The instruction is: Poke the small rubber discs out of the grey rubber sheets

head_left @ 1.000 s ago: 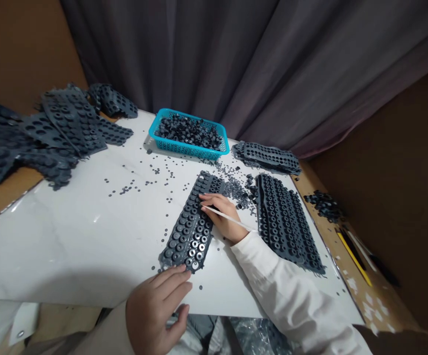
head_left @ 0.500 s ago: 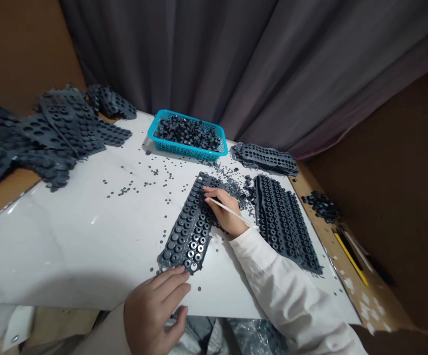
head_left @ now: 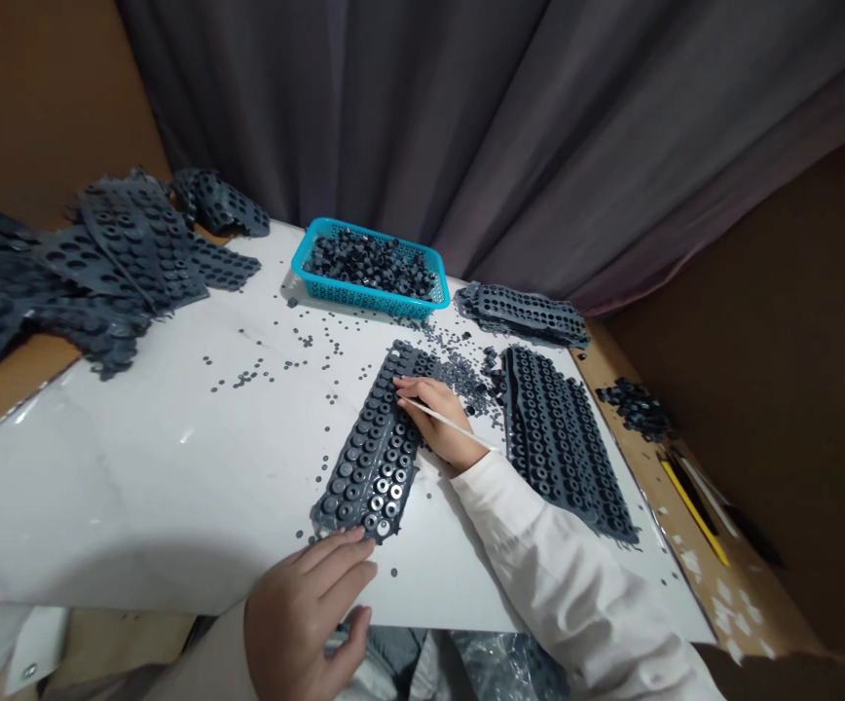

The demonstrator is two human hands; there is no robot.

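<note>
A dark grey rubber sheet (head_left: 364,467) with rows of round ringed studs lies slanted on the white table. My right hand (head_left: 443,421) pinches a thin white stick (head_left: 456,425), its tip down at the studs in the sheet's upper part. At the sheet's near end, my left hand (head_left: 312,604) rests its fingertips on the edge, fingers extended and holding nothing. Small dark discs (head_left: 466,380) are scattered just beyond my right hand.
A blue basket (head_left: 371,295) holds many dark pieces. Studded sheets (head_left: 565,438) are stacked at the right, punched sheets (head_left: 525,313) behind them. More sheets (head_left: 130,239) pile up at left. A yellow tool (head_left: 694,511) and dark pieces (head_left: 636,407) lie at the right edge.
My right hand and the white stick have shifted slightly left and nearer along the sheet. My left hand has stayed at the near end.
</note>
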